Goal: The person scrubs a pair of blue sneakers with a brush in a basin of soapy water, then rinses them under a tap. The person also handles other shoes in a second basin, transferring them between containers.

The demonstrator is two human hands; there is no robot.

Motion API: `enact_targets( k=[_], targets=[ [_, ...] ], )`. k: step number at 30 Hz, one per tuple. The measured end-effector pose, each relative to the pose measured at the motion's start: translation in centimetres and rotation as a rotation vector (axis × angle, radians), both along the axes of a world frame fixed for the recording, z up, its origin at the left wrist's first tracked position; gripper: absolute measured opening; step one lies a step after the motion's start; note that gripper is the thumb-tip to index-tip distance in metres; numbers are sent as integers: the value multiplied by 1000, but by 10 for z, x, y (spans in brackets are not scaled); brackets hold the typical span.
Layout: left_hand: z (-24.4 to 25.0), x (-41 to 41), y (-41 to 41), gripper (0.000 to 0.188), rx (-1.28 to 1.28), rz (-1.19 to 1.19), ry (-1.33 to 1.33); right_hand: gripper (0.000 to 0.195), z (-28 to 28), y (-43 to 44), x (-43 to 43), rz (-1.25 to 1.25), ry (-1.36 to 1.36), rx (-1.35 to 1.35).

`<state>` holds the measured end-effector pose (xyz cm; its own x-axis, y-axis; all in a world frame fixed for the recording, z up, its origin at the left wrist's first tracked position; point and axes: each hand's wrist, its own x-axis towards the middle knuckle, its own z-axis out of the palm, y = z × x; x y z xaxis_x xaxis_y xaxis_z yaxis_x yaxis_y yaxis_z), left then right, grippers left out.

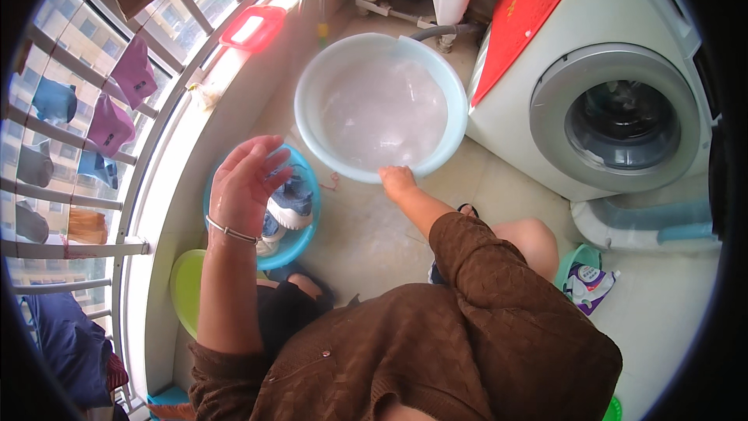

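Note:
A large pale blue plastic basin (458, 128) of cloudy water stands on the tiled floor in front of me. The fingers of my right hand (398, 181) are closed over its near rim. My left hand (248, 172) is raised, wet and holding nothing, its fingers apart and slightly curled; a bangle circles that wrist. Beneath it, partly covered by the hand, a smaller bright blue basin (314, 222) holds blue sneakers with white soles (290, 210). What lies under the cloudy water is hidden.
At the right stands a front-loading washing machine (508, 123) with a red cover (534, 6). A red plastic tray (257, 26) rests on the left sill, a green basin (187, 292) below. A purple-white pouch (590, 286) lies in a small green container (584, 254). Socks (133, 73) hang by the window.

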<state>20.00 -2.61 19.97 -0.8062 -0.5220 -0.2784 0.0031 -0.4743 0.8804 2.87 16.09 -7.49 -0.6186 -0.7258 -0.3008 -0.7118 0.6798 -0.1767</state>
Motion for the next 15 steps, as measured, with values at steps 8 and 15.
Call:
enact_targets(
  k=[8,15],
  targets=[
    [5,-1,-6,26,-124,63,6,15,29,-8,19,66,-6,34],
    [14,-9,4,27,-122,38,80,20,106,-25,6,155,-105,129]
  ],
)
